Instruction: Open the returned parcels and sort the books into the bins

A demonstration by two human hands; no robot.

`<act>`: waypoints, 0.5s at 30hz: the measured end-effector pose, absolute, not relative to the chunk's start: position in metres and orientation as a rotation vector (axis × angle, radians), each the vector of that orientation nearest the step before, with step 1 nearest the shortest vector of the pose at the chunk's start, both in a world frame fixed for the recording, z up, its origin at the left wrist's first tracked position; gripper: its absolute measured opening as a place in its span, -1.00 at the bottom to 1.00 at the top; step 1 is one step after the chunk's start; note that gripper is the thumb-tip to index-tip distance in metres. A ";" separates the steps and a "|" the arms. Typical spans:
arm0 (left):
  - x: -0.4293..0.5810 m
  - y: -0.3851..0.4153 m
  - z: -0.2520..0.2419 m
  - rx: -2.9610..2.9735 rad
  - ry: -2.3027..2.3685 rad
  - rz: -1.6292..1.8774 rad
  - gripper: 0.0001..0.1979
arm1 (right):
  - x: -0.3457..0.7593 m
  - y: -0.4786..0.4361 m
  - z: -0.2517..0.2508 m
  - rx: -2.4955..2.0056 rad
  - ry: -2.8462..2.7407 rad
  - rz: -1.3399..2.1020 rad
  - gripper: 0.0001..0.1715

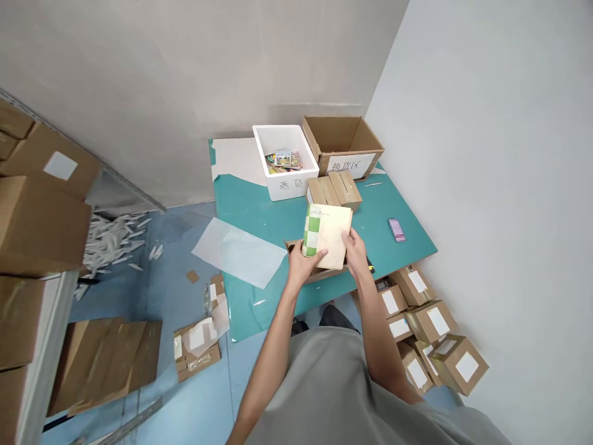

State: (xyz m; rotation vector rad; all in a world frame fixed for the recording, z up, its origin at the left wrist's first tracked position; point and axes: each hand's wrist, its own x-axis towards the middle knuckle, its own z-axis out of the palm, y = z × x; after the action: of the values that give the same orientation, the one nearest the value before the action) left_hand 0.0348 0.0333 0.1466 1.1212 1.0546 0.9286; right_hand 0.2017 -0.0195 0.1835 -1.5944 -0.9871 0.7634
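Note:
In the head view, my left hand [302, 267] and my right hand [356, 252] hold a cream notebook [332, 238] between them, its left side patterned with green and white checks. My left fingers and thumb grip its lower left corner, while my right thumb presses its right edge. Directly below it sits a small cardboard box [319, 275] on the table, partly covered by my hands and the notebook. Behind the notebook stand two small closed cartons [343, 189]. A dark item with a yellow part [370, 266] lies beside my right wrist, mostly hidden.
The green-topped table [259, 225] bears a white bin [288, 185] of colourful booklets, a large open carton [331, 162], a white sheet [241, 252] and a pixelated phone-sized item [397, 230]. Labelled boxes [435, 321] are stacked right; shelved cartons [41, 228] stand left. Flattened cardboard [199, 364] lies on the floor.

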 end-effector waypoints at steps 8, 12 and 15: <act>0.018 -0.004 0.161 0.915 0.881 0.985 -0.26 | 0.195 -0.029 0.181 -1.487 -0.979 0.779 -0.11; 0.026 -0.033 0.174 0.917 0.913 1.045 -0.23 | 0.204 -0.047 0.189 -1.450 -1.032 0.779 -0.12; 0.045 -0.066 0.177 0.906 0.937 1.064 -0.25 | 0.223 -0.074 0.187 -1.387 -1.063 0.753 -0.16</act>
State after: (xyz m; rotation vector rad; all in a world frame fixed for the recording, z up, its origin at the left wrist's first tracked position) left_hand 0.0454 -0.0656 0.1770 0.9059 0.9367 1.0637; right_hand 0.2226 -0.0742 0.1874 -1.3873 -1.0626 0.7533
